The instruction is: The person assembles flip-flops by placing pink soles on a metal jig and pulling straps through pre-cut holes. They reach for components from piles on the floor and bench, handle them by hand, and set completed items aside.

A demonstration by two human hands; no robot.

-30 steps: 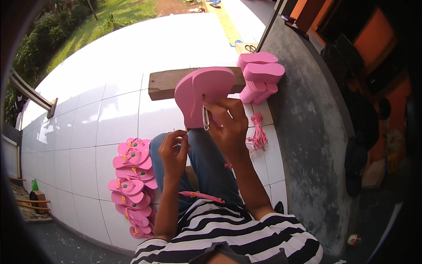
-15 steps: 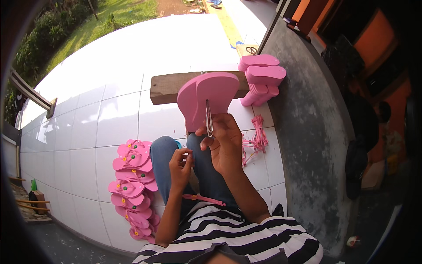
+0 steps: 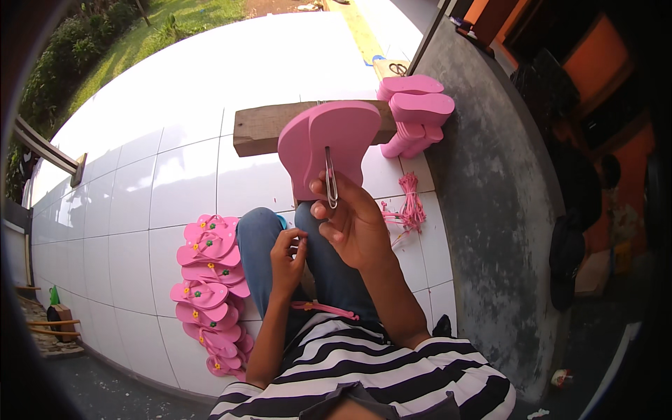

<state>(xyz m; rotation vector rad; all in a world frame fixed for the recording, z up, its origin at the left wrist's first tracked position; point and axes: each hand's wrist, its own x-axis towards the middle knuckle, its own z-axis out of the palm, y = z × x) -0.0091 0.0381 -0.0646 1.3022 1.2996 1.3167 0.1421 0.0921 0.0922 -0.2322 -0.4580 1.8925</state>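
Note:
My right hand (image 3: pixel 353 220) holds up a pair of pink foam sandal soles (image 3: pixel 329 143) together with a thin metal tool (image 3: pixel 330 178) pressed against them. My left hand (image 3: pixel 287 255) rests lower, over my blue-jeaned knee, fingers pinched on something small I cannot make out. A pink sandal strap (image 3: pixel 323 308) lies across my lap. The soles stand upright in front of a wooden block (image 3: pixel 262 127).
A row of finished pink sandals with small flowers (image 3: pixel 210 280) lies on the white tiled floor (image 3: pixel 140 175) to my left. A stack of plain pink soles (image 3: pixel 416 112) and a bundle of pink straps (image 3: pixel 409 210) sit by the grey concrete wall (image 3: pixel 490 210) on the right.
My right hand has turned the soles and tool slightly and moved a bit right. My left hand has dropped from beside the soles toward my knee.

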